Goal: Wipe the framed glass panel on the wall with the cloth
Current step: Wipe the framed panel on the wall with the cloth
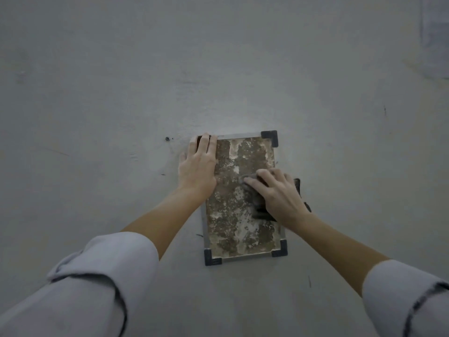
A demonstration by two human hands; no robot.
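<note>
the framed glass panel [239, 215] hangs flat on the grey wall [121, 93], a tall rectangle with a thin pale metal edge and dark corner pieces showing at three corners; the upper left corner is hidden. the left hand [198, 166] lies spread and flat over that upper left corner, fingertips at the top edge, gripping nothing, seemingly just bracing the frame against the wall. the right hand [279, 193] presses down on a dark cloth [257, 203] with fingers splayed over it; the cloth sits beneath the palm and pokes out toward the thumb side and past the far side of the hand, near the panel's right edge at mid height. above, below and to the thumb side of this hand the glass is covered in brown, blotchy grime with pale patches, so the wiping looks far from done. the cloth appears soft and limp, best handled bunched under a flat palm. the glass is likely stiff, smooth and fragile, so firm but even pressure seems wise, and the frame probably wants steadying at its edge, since it may shift or swing on its mount.
</note>
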